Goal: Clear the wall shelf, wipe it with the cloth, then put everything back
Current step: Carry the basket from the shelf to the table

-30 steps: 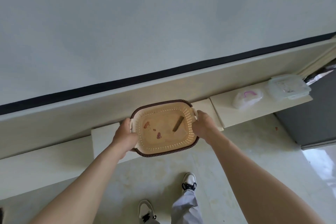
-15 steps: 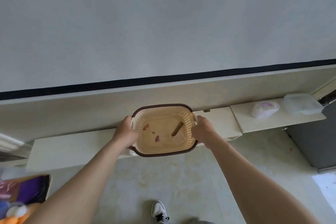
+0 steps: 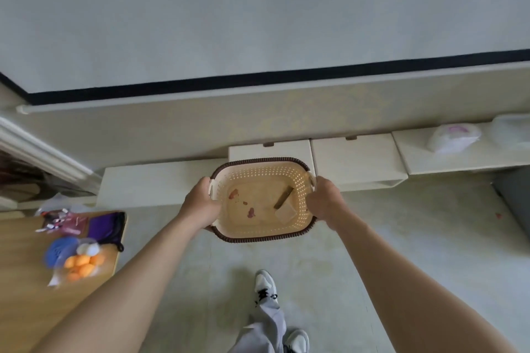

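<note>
Seen from above: a cream plastic basket point(image 3: 259, 178), rounded-rectangular, pierced with rows of small holes, rimmed in dark brown braid. Loose inside: a thin brown stick point(image 3: 283, 201), a flat beige square point(image 3: 286, 212) touching its lower end, a few reddish scraps point(image 3: 233, 194). Gripped at both short ends by the left hand point(image 3: 199, 205) and right hand point(image 3: 324, 200), with fingers curled round the handles and bare arms stretched forward. Held over the front edge of the smooth white wall shelf point(image 3: 355, 160), above pale floor. Same grip as half a second ago. View swung left since then, showing more of a wooden table point(image 3: 20, 281) with orange balls point(image 3: 81, 265) and a purple pouch point(image 3: 106, 226).
</note>
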### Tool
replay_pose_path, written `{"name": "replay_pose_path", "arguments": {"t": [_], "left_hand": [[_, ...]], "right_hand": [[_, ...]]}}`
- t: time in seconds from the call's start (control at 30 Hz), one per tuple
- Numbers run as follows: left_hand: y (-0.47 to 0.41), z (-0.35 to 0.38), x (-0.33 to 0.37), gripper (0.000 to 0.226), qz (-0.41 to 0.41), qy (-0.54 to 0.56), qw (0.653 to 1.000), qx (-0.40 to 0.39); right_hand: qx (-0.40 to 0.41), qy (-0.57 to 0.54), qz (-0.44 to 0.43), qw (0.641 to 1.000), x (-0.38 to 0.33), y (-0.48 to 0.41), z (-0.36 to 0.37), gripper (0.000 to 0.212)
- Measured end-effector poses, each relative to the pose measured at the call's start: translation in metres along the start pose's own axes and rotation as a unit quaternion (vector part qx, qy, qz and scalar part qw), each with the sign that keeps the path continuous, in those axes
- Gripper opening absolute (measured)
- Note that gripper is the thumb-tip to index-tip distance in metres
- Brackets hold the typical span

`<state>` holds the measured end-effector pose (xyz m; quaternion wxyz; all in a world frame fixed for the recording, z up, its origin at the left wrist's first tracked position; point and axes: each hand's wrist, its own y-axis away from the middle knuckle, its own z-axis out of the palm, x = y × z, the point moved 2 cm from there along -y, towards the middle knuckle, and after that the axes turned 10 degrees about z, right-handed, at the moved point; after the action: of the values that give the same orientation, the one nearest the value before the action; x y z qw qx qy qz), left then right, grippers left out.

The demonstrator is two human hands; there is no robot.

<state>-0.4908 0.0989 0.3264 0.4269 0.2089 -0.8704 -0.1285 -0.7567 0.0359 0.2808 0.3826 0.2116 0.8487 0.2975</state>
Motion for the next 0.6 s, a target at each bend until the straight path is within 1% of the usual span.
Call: {"name": "replay_pose_path", "arguments": {"t": [0.1, 0.17, 0.23, 0.3, 0.47, 0.6], "left_hand": [[0.021, -0.002, -0.02, 0.036, -0.012, -0.003, 1.0, -0.003], [0.033, -0.009, -0.033, 0.035, -0.019, -0.008, 1.0, -0.001], [0.04, -0.018, -0.046, 0.03, -0.026, -0.005, 1.0, 0.005], [0.044, -0.03, -0.062, 0.029, -0.032, 0.004, 0.999, 0.015], [0.049, -0.076, -0.122, 0.038, -0.05, 0.008, 0.998, 0.029], [0.053, -0.133, -0.188, 0.034, -0.046, 0.002, 0.998, 0.052]], "right_hand": [[-0.022, 0.002, 0.008, 1.0, 0.016, 0.013, 0.021, 0.037], [-0.038, 0.008, 0.01, 0.999, 0.02, 0.016, 0.035, 0.043], [-0.054, 0.011, 0.005, 0.998, 0.018, 0.021, 0.05, 0.041], [-0.063, 0.017, -0.004, 0.998, 0.009, 0.028, 0.067, 0.038], [-0.092, 0.02, -0.006, 0.996, -0.023, 0.05, 0.122, 0.033], [-0.111, 0.041, -0.006, 0.993, -0.058, 0.069, 0.201, 0.043]]}}
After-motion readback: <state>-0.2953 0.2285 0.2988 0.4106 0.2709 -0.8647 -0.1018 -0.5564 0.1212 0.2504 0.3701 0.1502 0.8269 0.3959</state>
